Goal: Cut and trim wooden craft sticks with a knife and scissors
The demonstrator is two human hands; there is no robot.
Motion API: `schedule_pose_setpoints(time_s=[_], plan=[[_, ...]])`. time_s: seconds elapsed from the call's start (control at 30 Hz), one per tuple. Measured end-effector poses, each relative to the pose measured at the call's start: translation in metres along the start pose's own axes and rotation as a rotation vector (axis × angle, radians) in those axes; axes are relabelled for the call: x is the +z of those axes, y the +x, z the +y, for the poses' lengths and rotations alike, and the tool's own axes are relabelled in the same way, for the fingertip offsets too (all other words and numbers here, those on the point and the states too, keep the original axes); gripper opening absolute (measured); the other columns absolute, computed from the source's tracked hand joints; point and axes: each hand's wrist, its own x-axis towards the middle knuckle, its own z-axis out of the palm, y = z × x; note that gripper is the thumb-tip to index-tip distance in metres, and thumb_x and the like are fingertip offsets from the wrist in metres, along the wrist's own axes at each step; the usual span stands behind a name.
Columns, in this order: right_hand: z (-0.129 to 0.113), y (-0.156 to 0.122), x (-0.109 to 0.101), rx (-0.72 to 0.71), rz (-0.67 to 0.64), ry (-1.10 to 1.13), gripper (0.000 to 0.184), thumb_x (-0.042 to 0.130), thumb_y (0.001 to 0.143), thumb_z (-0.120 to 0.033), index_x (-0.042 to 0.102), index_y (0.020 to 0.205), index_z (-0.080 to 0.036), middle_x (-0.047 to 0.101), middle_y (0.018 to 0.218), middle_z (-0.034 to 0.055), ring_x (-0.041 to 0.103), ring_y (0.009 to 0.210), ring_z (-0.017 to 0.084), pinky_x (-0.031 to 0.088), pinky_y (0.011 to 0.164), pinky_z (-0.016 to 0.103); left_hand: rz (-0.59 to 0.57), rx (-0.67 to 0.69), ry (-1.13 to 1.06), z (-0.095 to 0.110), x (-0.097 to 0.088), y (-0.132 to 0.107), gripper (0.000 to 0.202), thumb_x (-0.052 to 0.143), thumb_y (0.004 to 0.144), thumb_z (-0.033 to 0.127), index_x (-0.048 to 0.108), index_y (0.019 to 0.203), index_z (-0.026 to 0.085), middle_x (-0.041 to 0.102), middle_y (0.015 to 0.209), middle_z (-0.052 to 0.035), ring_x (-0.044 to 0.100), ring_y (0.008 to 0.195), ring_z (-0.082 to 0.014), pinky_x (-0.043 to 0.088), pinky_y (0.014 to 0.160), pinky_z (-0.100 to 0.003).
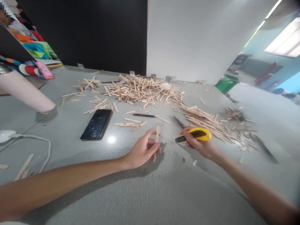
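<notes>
My left hand [144, 150] is raised over the middle of the table, pinching a short flat wooden craft stick [157, 132] upright between thumb and fingers. To its right, my right hand [198, 145] grips a yellow-and-black handled cutting tool [203, 133], whose exact kind is partly hidden by the fingers. A dark pointed blade [179, 122] shows just beyond that hand, and a bit of red is under it; I cannot tell whether these belong to the same tool. Several loose craft sticks [131, 124] and a black pen [144, 115] lie beyond my left hand.
A big heap of craft sticks [140, 89] covers the back of the table, with another pile [203, 120] at right. A phone [97, 124] lies left. Farther left stand a pale pink bottle [25, 87] and a white cable [48, 147]. A loose blade [266, 148] lies far right.
</notes>
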Motion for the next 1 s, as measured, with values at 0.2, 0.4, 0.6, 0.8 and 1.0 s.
schedule_pose_setpoints(time_s=[0.2,0.4,0.6,0.8,1.0], plan=[[0.005,-0.001,0.001,-0.214,-0.208,-0.176,0.016,0.070,0.100,-0.036,0.073,0.092,-0.022,0.074,0.074,0.0016,0.065,0.062,0.015,0.051,0.062,0.027,-0.053,0.001,0.011,-0.001,-0.002,0.000,0.027,0.057,0.110,0.041,0.045,0.127,0.024,0.071,0.080,0.0021,0.061,0.049,-0.0082,0.049,0.050,-0.019],[-0.016,-0.029,0.045,-0.193,0.130,-0.071,0.009,0.068,0.097,-0.020,0.075,0.101,-0.023,0.077,0.073,-0.0013,0.067,0.051,0.011,0.053,0.054,0.022,-0.139,-0.022,-0.005,-0.002,-0.002,0.000,0.025,0.057,0.110,0.044,0.043,0.117,0.025,0.071,0.079,0.0022,0.060,0.048,-0.0090,0.045,0.047,-0.019],[-0.017,-0.043,0.066,-0.294,0.124,0.058,0.025,0.065,0.098,-0.013,0.073,0.121,-0.022,0.082,0.080,0.0010,0.077,0.060,0.013,0.061,0.055,0.021,-0.187,-0.056,-0.025,-0.001,-0.001,0.001,0.029,0.056,0.110,0.048,0.047,0.123,0.024,0.072,0.081,0.0008,0.060,0.050,-0.0096,0.047,0.048,-0.019],[-0.013,-0.043,0.066,-0.245,0.124,0.083,0.025,0.066,0.099,-0.012,0.073,0.120,-0.023,0.082,0.082,0.0015,0.081,0.065,0.015,0.063,0.056,0.020,-0.190,-0.065,-0.011,-0.002,-0.002,0.001,0.026,0.055,0.111,0.045,0.048,0.126,0.025,0.070,0.081,0.0026,0.061,0.051,-0.0094,0.046,0.049,-0.019],[-0.015,-0.042,0.064,-0.219,0.118,0.099,0.025,0.066,0.099,-0.013,0.074,0.120,-0.024,0.083,0.080,-0.0002,0.079,0.061,0.014,0.063,0.056,0.020,-0.193,-0.069,-0.006,0.000,-0.001,0.001,0.017,0.051,0.112,0.038,0.047,0.124,0.026,0.071,0.081,0.0030,0.062,0.051,-0.0095,0.047,0.050,-0.019]])
